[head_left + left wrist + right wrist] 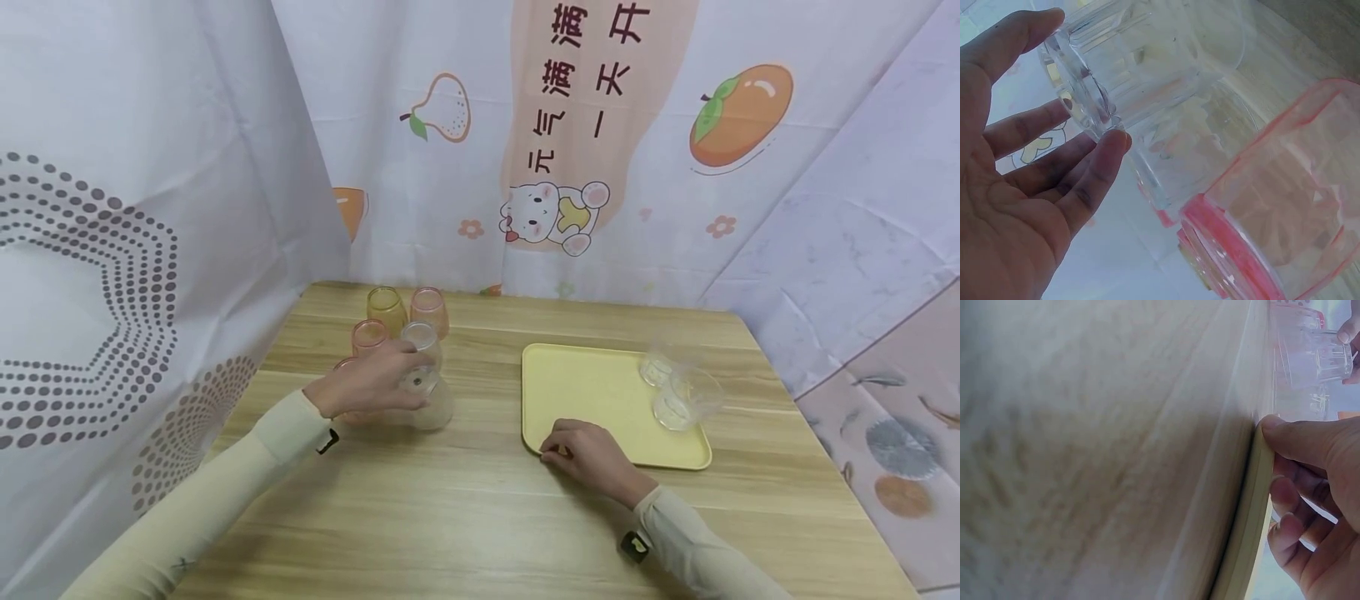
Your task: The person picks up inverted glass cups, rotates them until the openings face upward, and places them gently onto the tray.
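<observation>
My left hand (401,379) grips a clear ribbed glass cup (422,381), tilted on its side just above the table. In the left wrist view the thumb (1022,31) and fingers (1100,159) curl round the clear cup's base (1135,69). A second clear cup (1191,156) and a pink cup (1285,206) lie right behind it. My right hand (558,450) pinches the near left corner of a yellow tray (592,392); in the right wrist view the thumb (1297,434) lies on top of the tray rim (1254,506).
Several upturned cups stand at the back left: an amber one (386,308), two pink ones (430,310) (369,335) and a clear one (420,336). Two clear cups (660,367) (686,400) sit on the tray's right side. Printed cloth walls enclose the wooden table (465,517).
</observation>
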The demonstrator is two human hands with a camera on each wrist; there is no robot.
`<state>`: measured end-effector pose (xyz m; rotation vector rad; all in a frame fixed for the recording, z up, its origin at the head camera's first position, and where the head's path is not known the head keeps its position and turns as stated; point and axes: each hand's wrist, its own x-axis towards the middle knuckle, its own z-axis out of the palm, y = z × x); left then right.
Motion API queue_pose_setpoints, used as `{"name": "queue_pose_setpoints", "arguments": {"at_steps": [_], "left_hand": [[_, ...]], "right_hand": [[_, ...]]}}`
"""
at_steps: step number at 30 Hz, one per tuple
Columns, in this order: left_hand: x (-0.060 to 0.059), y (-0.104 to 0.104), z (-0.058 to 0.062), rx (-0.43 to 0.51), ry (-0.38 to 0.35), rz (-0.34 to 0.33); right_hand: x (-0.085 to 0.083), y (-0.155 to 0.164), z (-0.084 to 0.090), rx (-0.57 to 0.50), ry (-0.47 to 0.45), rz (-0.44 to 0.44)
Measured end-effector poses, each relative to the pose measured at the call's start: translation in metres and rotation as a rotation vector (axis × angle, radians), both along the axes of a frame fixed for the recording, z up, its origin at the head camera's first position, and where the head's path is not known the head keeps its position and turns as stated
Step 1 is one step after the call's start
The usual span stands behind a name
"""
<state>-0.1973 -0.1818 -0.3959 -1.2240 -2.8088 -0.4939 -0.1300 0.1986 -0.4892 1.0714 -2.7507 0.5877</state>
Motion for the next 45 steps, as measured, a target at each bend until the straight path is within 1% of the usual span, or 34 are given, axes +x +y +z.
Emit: {"name": "queue_pose_setpoints", "arguments": {"at_steps": [7,12,15,18,20,24,28,32,37,43,45], "left_hand": [[-0.002,0.005,-0.001,0.044,0.021,-0.016],[-0.001,0.01,0.001,0.042,0.008,0.005],[-0.001,0.012,0.0,0.038,-0.005,0.011],[-0.001,0.016,-0.003,0.053,-0.004,-0.005],[-0.002,0.018,-0.004,0.066,0.011,-0.021],[-0.001,0.024,-0.004,0.092,0.025,-0.036],[-0.001,0.03,-0.003,0.099,-0.003,-0.035],[0.0,0.036,-0.004,0.097,-0.047,-0.031],[0.001,0.041,-0.005,0.082,-0.034,-0.029],[0.001,0.047,-0.008,0.094,-0.038,-0.032],[0.001,0.05,-0.009,0.095,-0.022,-0.038]], "right_hand": [[-0.003,0.001,0.002,0.022,0.007,-0.001],[-0.005,0.001,0.003,0.024,0.004,0.004],[-0.004,0.0,0.003,0.019,-0.002,0.0],[-0.003,0.0,0.003,0.019,-0.01,-0.006],[-0.002,0.0,0.003,0.02,-0.017,-0.007],[-0.002,0.0,0.003,0.015,-0.024,-0.01],[-0.001,0.0,0.004,0.006,-0.025,-0.013],[-0.001,0.0,0.004,0.017,-0.025,-0.014],[-0.001,0.0,0.003,0.011,-0.03,-0.016],[0.0,-0.001,0.004,0.015,-0.047,-0.021],[0.0,0.0,0.005,0.015,-0.05,-0.017]]}}
